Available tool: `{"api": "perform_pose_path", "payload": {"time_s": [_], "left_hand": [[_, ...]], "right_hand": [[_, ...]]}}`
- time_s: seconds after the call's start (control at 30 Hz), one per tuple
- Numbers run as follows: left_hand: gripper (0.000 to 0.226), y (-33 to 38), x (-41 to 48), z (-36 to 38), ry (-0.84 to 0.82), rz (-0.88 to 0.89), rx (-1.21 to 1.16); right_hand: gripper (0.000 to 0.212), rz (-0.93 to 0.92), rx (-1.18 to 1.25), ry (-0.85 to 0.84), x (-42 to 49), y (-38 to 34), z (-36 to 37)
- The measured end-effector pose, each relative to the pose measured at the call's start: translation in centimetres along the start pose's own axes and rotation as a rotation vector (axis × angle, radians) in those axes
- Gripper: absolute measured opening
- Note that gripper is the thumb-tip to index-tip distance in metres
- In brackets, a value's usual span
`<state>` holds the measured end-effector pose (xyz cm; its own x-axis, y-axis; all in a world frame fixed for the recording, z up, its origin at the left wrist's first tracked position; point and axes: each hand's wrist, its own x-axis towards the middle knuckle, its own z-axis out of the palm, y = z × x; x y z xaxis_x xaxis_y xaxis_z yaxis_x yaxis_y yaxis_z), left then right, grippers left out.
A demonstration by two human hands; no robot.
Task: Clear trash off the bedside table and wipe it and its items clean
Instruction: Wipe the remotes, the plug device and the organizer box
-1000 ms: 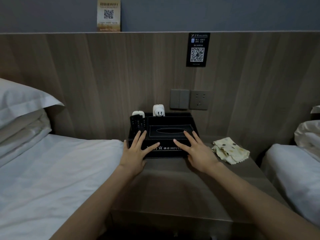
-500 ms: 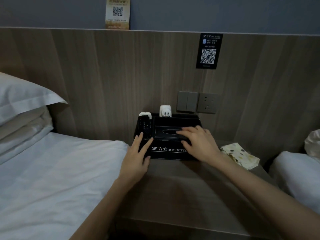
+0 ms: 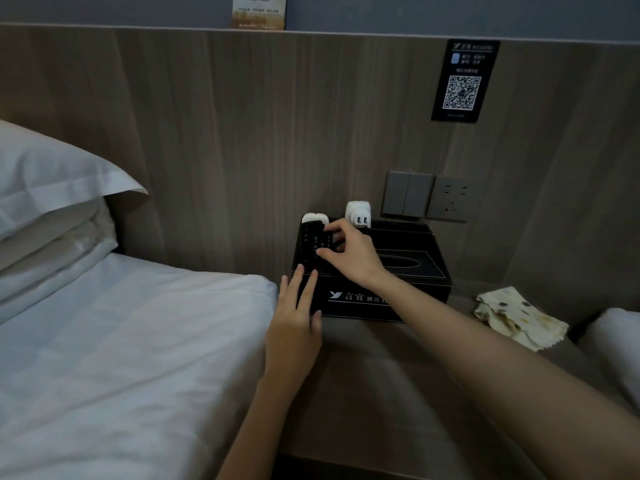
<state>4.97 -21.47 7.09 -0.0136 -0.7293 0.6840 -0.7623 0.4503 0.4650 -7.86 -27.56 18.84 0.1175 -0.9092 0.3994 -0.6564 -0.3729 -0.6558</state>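
A black tissue-box organiser (image 3: 408,292) stands at the back of the brown bedside table (image 3: 381,393). In its left slot stand a black remote control (image 3: 311,242) and a white remote (image 3: 313,218) behind it. My right hand (image 3: 349,252) reaches across the box and pinches the black remote with thumb and fingers. My left hand (image 3: 294,327) lies flat with fingers spread against the box's front left corner. A white plug adapter (image 3: 358,213) stands behind the box. A cream dotted cloth (image 3: 512,317) lies crumpled at the table's right side.
A white bed (image 3: 121,358) with stacked pillows (image 3: 52,188) borders the table on the left; another bed edge (image 3: 613,344) is at the right. On the wooden wall panel are switches (image 3: 407,194), a socket (image 3: 450,199) and a QR sign (image 3: 462,81).
My right hand moved left from the tissue slot to the remote slot and closed its fingers on the black remote. My left hand stayed at the box's front left corner. The view shifted right.
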Motion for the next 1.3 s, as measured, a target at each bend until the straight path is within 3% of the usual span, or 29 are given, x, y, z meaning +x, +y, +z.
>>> {"api": "perform_pose_path", "payload": {"time_s": [0.2,0.4,0.5,0.6,0.8,0.97,1.17,1.3], "left_hand": [[0.072,-0.4,0.1,-0.1,-0.049,0.006,-0.042],[0.062,-0.4,-0.1,-0.4,0.016,0.004,-0.109],[0.059,1.3,-0.3,-1.5,0.085,-0.091,-0.242],[0.056,4.3,-0.6,-3.2,0.076,-0.215,-0.523],[0.045,9.7,-2.7,-5.6,-0.140,-0.408,-1.002],[0.040,12.6,-4.3,-4.9,-0.312,-0.385,-0.966],[0.036,13.8,-4.4,-4.2,-0.558,-0.428,-1.120],[0.040,14.6,-4.1,-3.1,-0.748,-0.426,-1.261]], "right_hand": [[0.032,0.034,0.191,0.066,0.0,-0.1,-0.1],[0.023,-0.059,0.422,0.284,-1.0,-3.7,-3.8],[0.021,-0.070,0.459,0.359,-2.9,-4.5,-6.5],[0.023,-0.056,0.509,0.336,-5.6,-4.6,-8.8],[0.018,0.060,0.529,0.149,-11.4,-2.1,-10.9],[0.016,0.147,0.616,0.066,-14.9,0.2,-11.0],[0.019,0.202,0.705,0.068,-16.7,2.7,-11.8],[0.037,0.209,0.670,0.085,-16.6,4.8,-12.6]]}}
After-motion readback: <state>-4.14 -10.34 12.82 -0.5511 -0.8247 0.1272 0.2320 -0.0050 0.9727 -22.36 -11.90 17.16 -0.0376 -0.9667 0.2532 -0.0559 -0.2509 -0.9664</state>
